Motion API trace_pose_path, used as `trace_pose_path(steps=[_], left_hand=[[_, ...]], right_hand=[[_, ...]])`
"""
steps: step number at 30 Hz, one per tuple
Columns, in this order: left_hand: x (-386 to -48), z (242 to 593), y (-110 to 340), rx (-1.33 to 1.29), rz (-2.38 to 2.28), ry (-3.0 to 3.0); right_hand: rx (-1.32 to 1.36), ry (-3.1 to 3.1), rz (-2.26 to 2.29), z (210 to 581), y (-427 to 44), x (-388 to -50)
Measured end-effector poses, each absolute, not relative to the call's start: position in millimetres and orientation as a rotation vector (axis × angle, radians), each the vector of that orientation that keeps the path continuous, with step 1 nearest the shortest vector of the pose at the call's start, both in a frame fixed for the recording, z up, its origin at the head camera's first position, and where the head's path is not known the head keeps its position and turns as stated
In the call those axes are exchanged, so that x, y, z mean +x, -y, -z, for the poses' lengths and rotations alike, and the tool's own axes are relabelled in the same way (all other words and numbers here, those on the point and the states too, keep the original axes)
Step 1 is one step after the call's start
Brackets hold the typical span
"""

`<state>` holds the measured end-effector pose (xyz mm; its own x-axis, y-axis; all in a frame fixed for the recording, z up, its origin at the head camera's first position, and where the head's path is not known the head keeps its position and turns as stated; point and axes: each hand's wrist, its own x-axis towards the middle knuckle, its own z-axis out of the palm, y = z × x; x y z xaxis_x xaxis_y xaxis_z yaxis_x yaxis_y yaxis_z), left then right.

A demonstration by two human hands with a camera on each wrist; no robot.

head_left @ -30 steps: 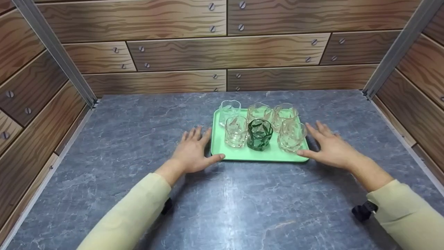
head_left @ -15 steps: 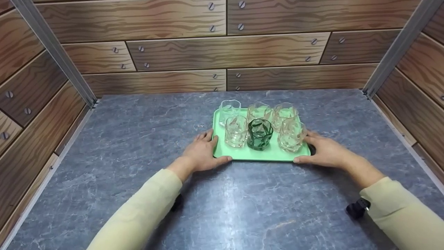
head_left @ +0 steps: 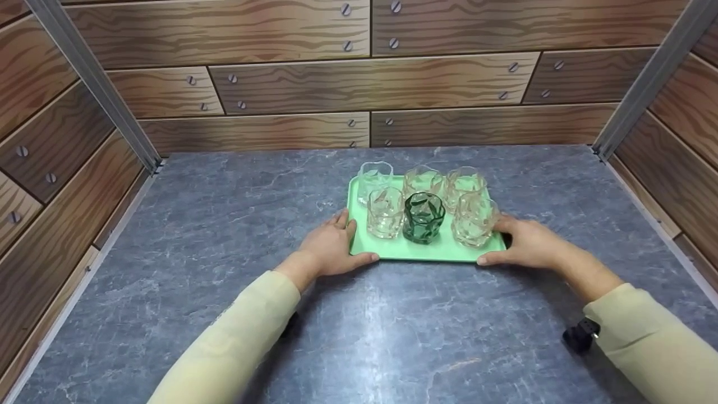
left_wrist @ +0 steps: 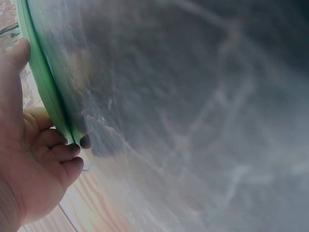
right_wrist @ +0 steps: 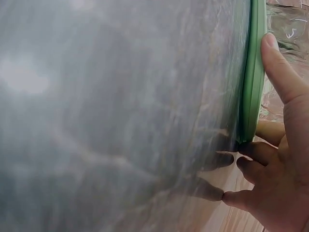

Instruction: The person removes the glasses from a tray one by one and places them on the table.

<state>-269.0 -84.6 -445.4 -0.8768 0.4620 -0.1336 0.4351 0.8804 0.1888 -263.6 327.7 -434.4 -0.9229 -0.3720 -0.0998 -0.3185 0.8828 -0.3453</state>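
Both hands [head_left: 331, 247] [head_left: 530, 245] have moved inward, gripping the tray [head_left: 418, 252] (green) between them.

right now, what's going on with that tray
A person has both hands on the green tray, the left hand at its left end and the right hand at its right, with thumbs along the near edge. Six glasses stand upright on it: five pale see-through glasses and one dark green glass in the middle of the near row. Whether the tray is touching the table is hard to tell.
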Motion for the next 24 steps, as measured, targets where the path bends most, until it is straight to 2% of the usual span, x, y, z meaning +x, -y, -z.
trace_pose_path(steps=[24], left_hand=[[-259, 440, 88, 0.778, 0.058, -2.896]], right_hand=[[-0.602, -2.922, 0.43, 437, -329, -253]])
